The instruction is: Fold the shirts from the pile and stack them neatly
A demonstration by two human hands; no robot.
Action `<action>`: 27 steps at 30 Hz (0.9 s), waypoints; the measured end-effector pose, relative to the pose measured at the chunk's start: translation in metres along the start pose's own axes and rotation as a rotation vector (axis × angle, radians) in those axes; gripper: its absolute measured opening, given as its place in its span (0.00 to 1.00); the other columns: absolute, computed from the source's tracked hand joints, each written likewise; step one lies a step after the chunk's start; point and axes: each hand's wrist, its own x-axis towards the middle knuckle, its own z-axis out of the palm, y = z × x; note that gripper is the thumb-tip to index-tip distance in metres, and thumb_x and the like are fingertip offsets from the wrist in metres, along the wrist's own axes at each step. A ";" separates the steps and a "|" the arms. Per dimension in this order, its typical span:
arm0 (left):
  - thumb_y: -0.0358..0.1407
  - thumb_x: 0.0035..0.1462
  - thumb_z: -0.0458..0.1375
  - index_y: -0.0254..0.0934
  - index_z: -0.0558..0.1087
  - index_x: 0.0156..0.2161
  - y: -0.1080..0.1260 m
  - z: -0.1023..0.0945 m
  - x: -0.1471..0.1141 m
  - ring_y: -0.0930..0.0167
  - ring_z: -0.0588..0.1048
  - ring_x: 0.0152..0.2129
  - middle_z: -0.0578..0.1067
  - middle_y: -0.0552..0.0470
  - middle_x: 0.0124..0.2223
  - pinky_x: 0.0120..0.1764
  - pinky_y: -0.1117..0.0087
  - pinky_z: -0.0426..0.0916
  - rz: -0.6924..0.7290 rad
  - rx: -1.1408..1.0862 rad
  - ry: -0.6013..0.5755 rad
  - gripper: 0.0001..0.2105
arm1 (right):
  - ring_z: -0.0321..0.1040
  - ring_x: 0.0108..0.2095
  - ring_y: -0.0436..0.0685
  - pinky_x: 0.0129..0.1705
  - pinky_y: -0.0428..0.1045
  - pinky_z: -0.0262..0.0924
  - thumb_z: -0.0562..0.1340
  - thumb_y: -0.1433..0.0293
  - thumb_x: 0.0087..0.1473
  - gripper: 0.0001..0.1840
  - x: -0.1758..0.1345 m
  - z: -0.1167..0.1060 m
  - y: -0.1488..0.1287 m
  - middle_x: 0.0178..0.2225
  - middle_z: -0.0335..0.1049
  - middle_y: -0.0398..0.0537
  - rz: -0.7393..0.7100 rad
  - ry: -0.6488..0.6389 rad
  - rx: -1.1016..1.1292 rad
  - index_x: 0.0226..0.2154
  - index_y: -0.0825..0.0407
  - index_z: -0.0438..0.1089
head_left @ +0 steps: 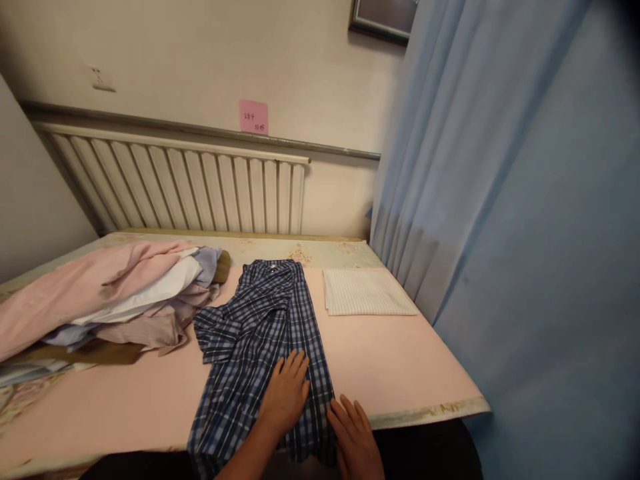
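A blue plaid shirt (253,360) lies lengthwise on the pink sheet (373,360), its collar toward the wall. The right side is folded inward, and one sleeve sticks out to the left. My left hand (287,393) rests flat on the shirt's lower part, fingers stretched out. At the shirt's lower right edge is my right hand (354,433), fingers extended along the fabric's border. The shirt's bottom hem hangs past the near edge of the bed and is partly hidden by my forearm.
A heap of loose clothes (135,287) covers the left side. A folded striped cloth (369,292) lies at the back right. A blue curtain (475,200) hangs along the right. A radiator (200,187) and a pink note (253,117) are on the wall behind.
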 end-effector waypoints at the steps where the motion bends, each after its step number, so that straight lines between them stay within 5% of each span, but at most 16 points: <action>1: 0.36 0.60 0.45 0.37 0.61 0.61 0.000 -0.001 0.000 0.61 0.55 0.62 0.60 0.48 0.65 0.61 0.51 0.51 -0.003 0.000 -0.007 0.24 | 0.48 0.63 0.61 0.60 0.64 0.55 0.49 0.86 0.44 0.41 0.000 -0.001 0.000 0.61 0.58 0.45 0.000 0.002 -0.001 0.62 0.49 0.54; 27: 0.35 0.60 0.46 0.37 0.60 0.62 0.000 0.002 0.000 0.62 0.53 0.63 0.59 0.49 0.65 0.61 0.51 0.49 -0.023 -0.010 -0.023 0.24 | 0.46 0.64 0.63 0.59 0.66 0.55 0.49 0.86 0.43 0.42 -0.002 0.003 0.001 0.62 0.55 0.46 -0.006 -0.067 -0.011 0.62 0.51 0.52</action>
